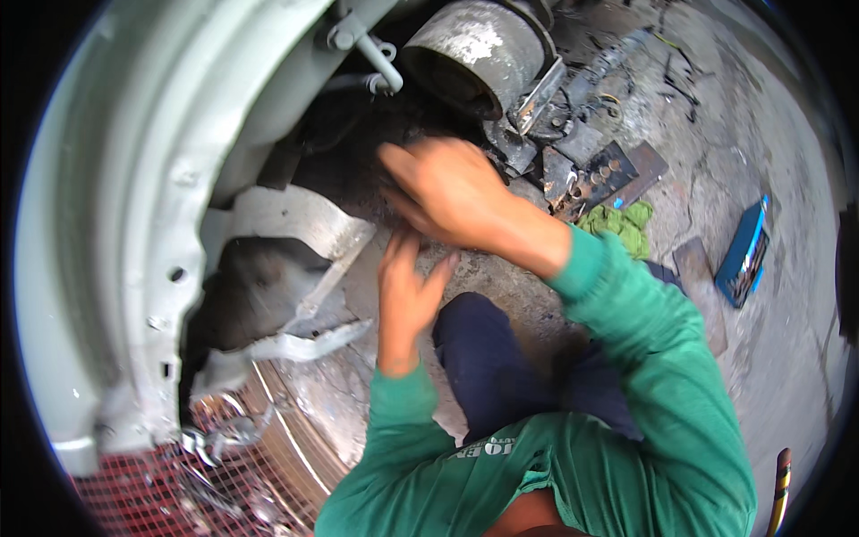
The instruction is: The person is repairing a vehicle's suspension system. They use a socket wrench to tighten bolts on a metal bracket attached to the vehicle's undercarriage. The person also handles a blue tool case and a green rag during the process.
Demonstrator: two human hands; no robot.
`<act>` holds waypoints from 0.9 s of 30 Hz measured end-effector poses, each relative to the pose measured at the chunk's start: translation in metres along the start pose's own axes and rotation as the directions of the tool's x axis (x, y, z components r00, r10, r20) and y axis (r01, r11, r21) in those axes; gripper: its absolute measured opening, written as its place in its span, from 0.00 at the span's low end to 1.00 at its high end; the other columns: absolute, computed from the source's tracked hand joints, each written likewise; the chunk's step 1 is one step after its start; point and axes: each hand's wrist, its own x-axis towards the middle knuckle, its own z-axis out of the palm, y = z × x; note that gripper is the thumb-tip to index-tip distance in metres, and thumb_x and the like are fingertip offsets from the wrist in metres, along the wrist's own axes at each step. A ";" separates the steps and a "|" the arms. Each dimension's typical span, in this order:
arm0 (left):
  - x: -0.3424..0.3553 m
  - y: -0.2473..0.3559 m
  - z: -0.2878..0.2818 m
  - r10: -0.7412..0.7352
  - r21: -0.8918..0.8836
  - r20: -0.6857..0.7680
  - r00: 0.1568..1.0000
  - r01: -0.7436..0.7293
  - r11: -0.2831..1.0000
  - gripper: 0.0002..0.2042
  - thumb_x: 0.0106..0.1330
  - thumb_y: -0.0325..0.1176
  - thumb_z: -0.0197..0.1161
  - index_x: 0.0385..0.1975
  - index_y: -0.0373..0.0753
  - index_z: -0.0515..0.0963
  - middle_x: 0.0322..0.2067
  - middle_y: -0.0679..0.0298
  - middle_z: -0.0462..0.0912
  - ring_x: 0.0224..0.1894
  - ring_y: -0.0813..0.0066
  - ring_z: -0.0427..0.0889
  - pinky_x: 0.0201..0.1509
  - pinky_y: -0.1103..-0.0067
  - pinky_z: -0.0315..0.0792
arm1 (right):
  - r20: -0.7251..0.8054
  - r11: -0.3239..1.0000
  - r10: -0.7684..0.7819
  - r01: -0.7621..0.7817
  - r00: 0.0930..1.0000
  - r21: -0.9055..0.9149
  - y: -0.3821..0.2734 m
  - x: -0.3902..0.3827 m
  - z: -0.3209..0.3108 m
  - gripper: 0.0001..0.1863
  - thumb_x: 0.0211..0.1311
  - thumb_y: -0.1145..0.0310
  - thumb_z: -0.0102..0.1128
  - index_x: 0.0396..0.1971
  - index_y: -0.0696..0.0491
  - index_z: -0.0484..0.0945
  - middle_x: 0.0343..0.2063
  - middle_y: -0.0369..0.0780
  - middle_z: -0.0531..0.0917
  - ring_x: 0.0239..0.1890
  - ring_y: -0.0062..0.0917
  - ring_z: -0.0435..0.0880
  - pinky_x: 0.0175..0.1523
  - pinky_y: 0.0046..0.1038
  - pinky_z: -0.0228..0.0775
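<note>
Two hands work inside the wheel arch of a pale grey-green vehicle body [116, 179], seen from above the crouching person. Right hand [447, 192]: raised and blurred, fingers bent loosely and pointing up-left toward the dark cavity under the arch; whether it grips anything cannot be told. Left hand [407, 286]: lower and nearer the body, fingers spread and released, holding nothing visible. Both wear the cuffs of a green long-sleeved top.

Rusty cylindrical drum [474, 54]: lies ahead of and just above the right hand, which is the nearer of the two; its long axis runs from upper right down to lower left, with the dark open mouth facing the hands. Surface is pitted, flaking metal, pale at the crown. A thin metal rod with a ring end [371, 49] sits just left of it.

Bent sheet-metal panel [295, 224]: torn, dull grey, left of the left hand, with a twisted strip [295, 345] below. Red wire mesh [161, 492] fills the lower left corner.

Floor [787, 358]: stained concrete. On it, to the right, lie a crumpled green rag [622, 224], dark metal brackets [599, 174] and a blue rectangular case [744, 252].
</note>
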 end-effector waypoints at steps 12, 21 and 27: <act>-0.009 -0.040 -0.103 -0.050 0.120 -0.375 0.926 0.102 0.988 0.18 0.65 0.39 0.71 0.44 0.30 0.78 0.37 0.52 0.84 0.39 0.58 0.85 0.41 0.68 0.77 | 0.000 0.678 0.718 -0.699 0.696 -0.228 0.026 -0.206 0.136 0.24 0.63 0.71 0.60 0.59 0.58 0.70 0.45 0.54 0.85 0.44 0.49 0.86 0.44 0.46 0.80; -0.006 -0.038 -0.106 -0.020 0.414 -0.233 0.972 0.118 0.903 0.29 0.64 0.57 0.69 0.46 0.35 0.70 0.37 0.47 0.84 0.41 0.43 0.84 0.45 0.55 0.72 | 0.112 0.015 0.843 -0.231 0.525 0.973 0.022 -0.019 0.245 0.37 0.70 0.56 0.66 0.71 0.58 0.62 0.68 0.52 0.71 0.72 0.36 0.67 0.71 0.35 0.63; -0.003 -0.039 -0.104 -0.002 0.429 -0.179 0.984 0.080 0.900 0.26 0.68 0.53 0.65 0.47 0.34 0.69 0.39 0.43 0.82 0.43 0.38 0.82 0.47 0.55 0.71 | 0.145 -0.212 0.725 0.018 0.673 0.977 0.048 0.008 0.221 0.39 0.72 0.39 0.56 0.68 0.56 0.68 0.65 0.51 0.74 0.71 0.40 0.69 0.74 0.39 0.59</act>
